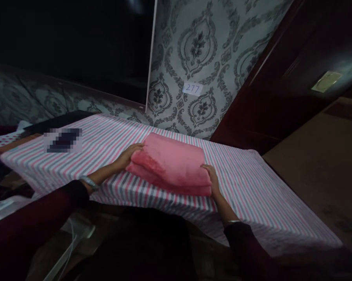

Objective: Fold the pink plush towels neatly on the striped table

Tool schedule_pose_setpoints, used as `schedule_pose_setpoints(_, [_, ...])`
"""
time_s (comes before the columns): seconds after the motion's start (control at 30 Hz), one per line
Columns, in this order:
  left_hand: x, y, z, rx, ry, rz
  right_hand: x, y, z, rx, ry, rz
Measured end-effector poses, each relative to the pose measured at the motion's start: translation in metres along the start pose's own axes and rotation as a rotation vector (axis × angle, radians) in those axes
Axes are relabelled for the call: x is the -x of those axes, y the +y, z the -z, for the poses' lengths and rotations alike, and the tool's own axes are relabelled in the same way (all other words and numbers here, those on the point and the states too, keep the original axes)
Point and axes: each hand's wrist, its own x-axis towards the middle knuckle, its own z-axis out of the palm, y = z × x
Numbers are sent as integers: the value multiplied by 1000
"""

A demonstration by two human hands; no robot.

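A folded pink cloth [178, 160], thick and plush like a towel or small blanket, lies near the front edge of the striped table cover [240, 183]. Its left end is gripped by my left hand [129, 155], fingers on the top and side. At the opposite end my right hand [211, 178] curls its fingers over the edge, thumb side hidden. A darker, ruffled patch of pile shows on the cloth's front left. Its folded layers are visible along the front.
A blurred-out dark object [63, 140] lies on the table's left part. Behind stand a large television [76, 47] and a patterned wall with a paper label [192, 88]. A cardboard box [322, 164] borders the right side. A white stand with a cable [76, 234] is below left.
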Motion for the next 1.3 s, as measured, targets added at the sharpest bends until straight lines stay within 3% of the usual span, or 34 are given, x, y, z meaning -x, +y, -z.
schedule_pose_setpoints(0.07, [24,-6,1,66,-37,75,16,5,2,-119,7,-31])
schedule_pose_setpoints(0.13, [35,-6,6,146,-36,253,26,7,8,-236,13,-149])
schedule_pose_setpoints(0.27, [30,12,13,391,31,710,31,-2,22,-415,-78,-661])
schedule_pose_setpoints(0.33, [24,24,11,482,-7,819,32,-12,24,-427,-156,-782])
schedule_pose_setpoints(0.43, [21,34,-1,545,-31,827,37,-24,18,-402,-191,-711])
schedule_pose_setpoints(0.6, [24,25,-8,504,-77,731,45,-20,14,-324,-201,-605])
schedule_pose_setpoints(0.67, [19,26,-4,280,-99,677,43,-21,16,-113,-185,-514])
schedule_pose_setpoints(0.73, [10,37,-3,-49,-87,541,38,-34,15,116,-141,-290])
schedule_pose_setpoints(0.8, [1,57,-10,-331,-112,353,31,-58,6,285,-111,-34])
schedule_pose_setpoints(0.87, [-4,77,-27,-499,-199,196,28,-87,-11,397,-170,92])
schedule_pose_setpoints(0.97, [1,90,-57,-629,-315,135,34,-116,-42,561,-321,84])
schedule_pose_setpoints(1.07, [13,83,-75,-660,-376,178,46,-118,-63,676,-413,58])
schedule_pose_setpoints(1.3, [23,69,-78,-660,-370,177,55,-108,-68,695,-424,61])
